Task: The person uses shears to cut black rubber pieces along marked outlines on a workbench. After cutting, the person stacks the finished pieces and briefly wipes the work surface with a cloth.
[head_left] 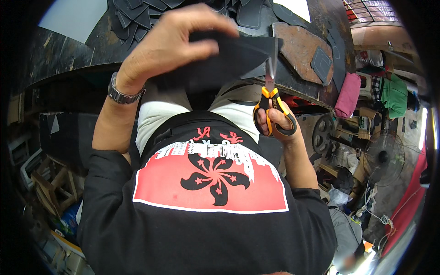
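While a black sheet [206, 68] is suspended over the person's lap, just at the near edge of the table, its right end is met by the blades of the scissors [273, 101]. The scissors are grasped in the right hand [280, 123], whose fingers and thumb are passed through the orange-and-black handles, with the blades pointed toward the table. At the sheet's upper edge the left hand [181, 43] is spread, thumb apart from fingers; it is blurred, and whether the sheet is pinched there cannot be told. A watch [126, 90] is worn on the left wrist.

The table [68, 57] is dark, and its top is scuffed and marked with pale flecks. Black pieces [133, 20] are heaped along its far side, many outlined in a pale line. By the heap, a white sheet [75, 20] is laid at the left. To the right of the scissors a brown board [300, 50] is set, and on it one dark piece [322, 63] is placed.

Beyond the table's right end the room is crowded: a pink bundle [347, 95], a green cloth [395, 95], a spoked wheel [323, 134] and a fan [384, 156] are seen, with a barred window [371, 10] above. At the left, a wooden stool [55, 183] is tilted in view.
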Available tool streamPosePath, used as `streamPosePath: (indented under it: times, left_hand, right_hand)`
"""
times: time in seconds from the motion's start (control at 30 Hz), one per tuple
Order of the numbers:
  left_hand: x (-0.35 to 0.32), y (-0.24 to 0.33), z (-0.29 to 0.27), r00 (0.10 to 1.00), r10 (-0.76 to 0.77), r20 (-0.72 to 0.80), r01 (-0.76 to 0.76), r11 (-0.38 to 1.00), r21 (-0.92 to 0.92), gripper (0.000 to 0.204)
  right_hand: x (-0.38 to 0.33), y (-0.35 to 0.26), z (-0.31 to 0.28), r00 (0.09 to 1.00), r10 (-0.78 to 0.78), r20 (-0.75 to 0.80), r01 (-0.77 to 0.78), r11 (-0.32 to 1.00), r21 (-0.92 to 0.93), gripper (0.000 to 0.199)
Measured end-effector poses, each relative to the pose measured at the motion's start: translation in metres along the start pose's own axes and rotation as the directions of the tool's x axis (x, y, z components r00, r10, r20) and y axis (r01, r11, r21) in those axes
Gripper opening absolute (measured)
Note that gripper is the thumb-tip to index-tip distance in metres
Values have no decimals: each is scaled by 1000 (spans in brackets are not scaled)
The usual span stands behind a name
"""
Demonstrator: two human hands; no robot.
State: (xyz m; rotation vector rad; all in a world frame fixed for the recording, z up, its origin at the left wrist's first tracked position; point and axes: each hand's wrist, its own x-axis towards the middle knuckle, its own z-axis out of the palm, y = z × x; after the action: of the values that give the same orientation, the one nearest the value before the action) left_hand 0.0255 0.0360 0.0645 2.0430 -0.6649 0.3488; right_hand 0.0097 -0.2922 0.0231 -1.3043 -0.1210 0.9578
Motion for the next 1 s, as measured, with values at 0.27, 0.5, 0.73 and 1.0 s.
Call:
streamPosePath:
  times: [0.27, 0.5, 0.73, 1.0]
  left_hand:
    - [-12, 3, 66, 875, -421, 240, 481, 698, -530, 63]
    - [-20, 11, 125, 844, -438, 310, 227, -233, -946, 59]
    - [-15, 15, 117, 760, -648, -44, 47, 122, -991, 54]
    - [-13, 10, 105, 769, -632, -102, 9, 170, -985, 55]
  right_hand:
    - [8, 20, 32, 970, -35, -240, 60, 993, 97, 39]
    - [1, 14, 45, 977, -96, -189, 114, 989, 90, 34]
    - [-8, 7, 38, 978, -61, -199, 29, 987, -159, 30]
    - [-6, 13, 26, 980, -14, -198, -39, 964, -263, 28]
